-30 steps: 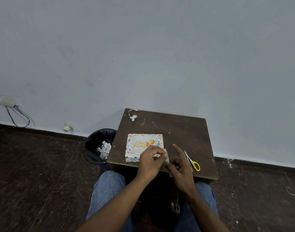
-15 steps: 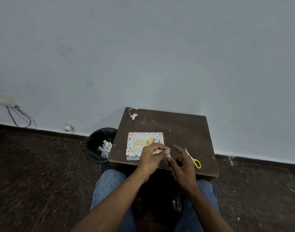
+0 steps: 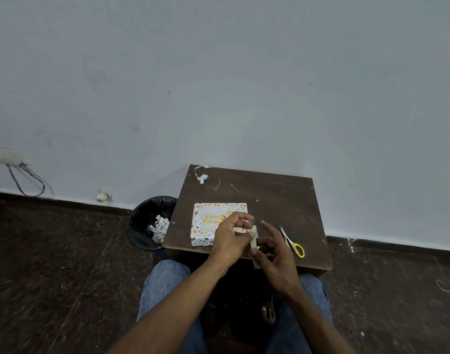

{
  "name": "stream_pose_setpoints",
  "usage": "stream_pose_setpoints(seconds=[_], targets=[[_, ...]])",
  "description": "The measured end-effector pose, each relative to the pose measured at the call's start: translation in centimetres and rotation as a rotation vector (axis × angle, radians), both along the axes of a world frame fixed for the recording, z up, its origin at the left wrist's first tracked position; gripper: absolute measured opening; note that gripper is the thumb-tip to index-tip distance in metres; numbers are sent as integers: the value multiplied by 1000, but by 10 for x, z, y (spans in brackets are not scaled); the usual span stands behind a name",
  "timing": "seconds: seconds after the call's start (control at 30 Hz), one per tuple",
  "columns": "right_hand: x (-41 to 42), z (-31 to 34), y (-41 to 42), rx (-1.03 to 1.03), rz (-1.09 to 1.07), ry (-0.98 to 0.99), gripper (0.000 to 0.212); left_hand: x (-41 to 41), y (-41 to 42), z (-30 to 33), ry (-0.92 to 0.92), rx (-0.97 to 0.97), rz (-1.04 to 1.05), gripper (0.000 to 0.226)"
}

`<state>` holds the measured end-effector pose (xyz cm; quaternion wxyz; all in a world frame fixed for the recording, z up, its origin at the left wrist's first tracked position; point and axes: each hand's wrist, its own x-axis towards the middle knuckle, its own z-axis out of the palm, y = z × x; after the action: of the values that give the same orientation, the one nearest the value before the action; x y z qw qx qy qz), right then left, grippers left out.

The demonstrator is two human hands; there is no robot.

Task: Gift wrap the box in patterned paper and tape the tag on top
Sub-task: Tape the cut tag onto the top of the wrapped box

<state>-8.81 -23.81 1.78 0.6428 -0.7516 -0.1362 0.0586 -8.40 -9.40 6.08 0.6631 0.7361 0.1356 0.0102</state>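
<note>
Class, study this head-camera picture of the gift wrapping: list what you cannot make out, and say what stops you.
- Pale strip pinched between the left hand and right hand: tape or tag, too small and finger-covered to tell.
- Wrapped box: its near right corner is hidden by the left hand; lettering partly covered.
- Bin: contents are small; its right side is hidden behind the table.
- Scissors: the right hand's fingers overlap the blades.
</note>
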Motion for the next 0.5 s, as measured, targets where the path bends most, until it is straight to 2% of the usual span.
stream_pose_setpoints(seconds=[0.1, 0.2, 0.27, 0.37, 0.43, 0.5], targets=[[-1, -1, -3, 1, -23, 39, 59, 0, 0, 0, -22, 38, -17, 35], [3, -7, -12, -95, -190, 28, 30, -1, 1, 2, -38, 53, -33, 36], [13, -12, -26, -373, -316, -4, 13, -2, 3, 3, -32, 45, -47, 37], [28, -16, -52, -874, -375, 96, 19, -5, 4, 5, -32, 63, -67, 36], [33, -16, -62, -1047, -337, 188, 29, -6, 4, 5, -30, 66, -73, 34], [35, -19, -66, -1134, -289, 222, 37, -7, 3, 5, -21, 53, -78, 33]])
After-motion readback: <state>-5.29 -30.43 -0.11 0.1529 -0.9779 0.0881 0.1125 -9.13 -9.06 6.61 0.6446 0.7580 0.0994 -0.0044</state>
